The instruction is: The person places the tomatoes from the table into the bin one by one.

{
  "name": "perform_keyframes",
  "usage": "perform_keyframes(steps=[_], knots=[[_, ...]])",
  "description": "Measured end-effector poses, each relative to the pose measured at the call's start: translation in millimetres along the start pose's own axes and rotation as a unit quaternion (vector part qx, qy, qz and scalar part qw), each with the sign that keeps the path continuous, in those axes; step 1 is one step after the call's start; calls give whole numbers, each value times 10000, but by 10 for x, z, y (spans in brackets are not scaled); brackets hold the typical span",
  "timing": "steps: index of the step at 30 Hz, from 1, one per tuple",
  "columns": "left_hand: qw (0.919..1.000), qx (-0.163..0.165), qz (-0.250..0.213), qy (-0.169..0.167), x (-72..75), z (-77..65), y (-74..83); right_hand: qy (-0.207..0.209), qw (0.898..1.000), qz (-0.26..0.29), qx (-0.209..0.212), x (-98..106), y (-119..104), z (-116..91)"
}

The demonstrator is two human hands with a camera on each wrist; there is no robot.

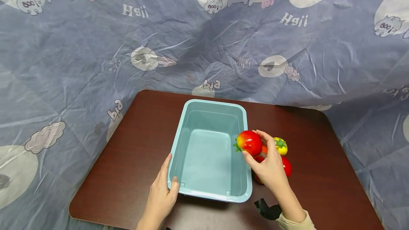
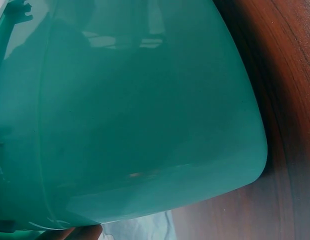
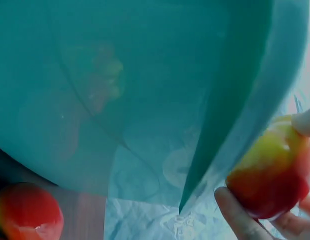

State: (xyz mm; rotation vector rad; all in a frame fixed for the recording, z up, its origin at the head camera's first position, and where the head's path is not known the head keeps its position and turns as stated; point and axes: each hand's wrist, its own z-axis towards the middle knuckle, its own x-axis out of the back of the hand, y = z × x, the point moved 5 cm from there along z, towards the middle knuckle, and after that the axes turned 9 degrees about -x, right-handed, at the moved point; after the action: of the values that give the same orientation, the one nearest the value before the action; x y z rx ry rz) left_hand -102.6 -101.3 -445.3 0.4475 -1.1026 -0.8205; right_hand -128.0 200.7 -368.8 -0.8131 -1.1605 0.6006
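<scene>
My right hand point(image 1: 271, 166) holds a shiny red tomato point(image 1: 250, 142) between thumb and fingers. The tomato has a yellow patch and green leaves at its stem, and it is above the right rim of a light blue plastic basin point(image 1: 207, 159). In the right wrist view this tomato point(image 3: 270, 175) shows yellow on top and red below, beside the basin's rim. My left hand point(image 1: 163, 191) grips the basin's near left edge, thumb over the rim and fingers along the outer wall. Up close, the left wrist view shows the basin's outer wall point(image 2: 155, 110). The basin's inside is bare.
Right of the basin, partly behind my right hand, are several more fruits, among them a yellow one point(image 1: 281, 146) and a red one point(image 1: 286, 166). A black strap point(image 1: 267, 210) is by my right wrist. The brown table point(image 1: 127, 166) meets a patterned grey-blue cloth point(image 1: 179, 38) behind.
</scene>
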Motion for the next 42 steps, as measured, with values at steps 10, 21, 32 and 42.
perform_keyframes(steps=[10, 21, 32, 42], knots=[[10000, -19, 83, -41, 2, -43, 15, -481, 9776, -1220, 1645, -224, -133, -69], [10000, -74, 63, -2, -6, -25, 28, -1324, 9172, -2740, 2573, -422, -224, -158], [10000, -5, 70, -1, -2, -19, 36, -1576, 9114, -2421, 2930, -440, -195, -206], [10000, 8, 86, 17, -6, -22, 61, 679, 9754, -392, 2058, 66, 134, -100]])
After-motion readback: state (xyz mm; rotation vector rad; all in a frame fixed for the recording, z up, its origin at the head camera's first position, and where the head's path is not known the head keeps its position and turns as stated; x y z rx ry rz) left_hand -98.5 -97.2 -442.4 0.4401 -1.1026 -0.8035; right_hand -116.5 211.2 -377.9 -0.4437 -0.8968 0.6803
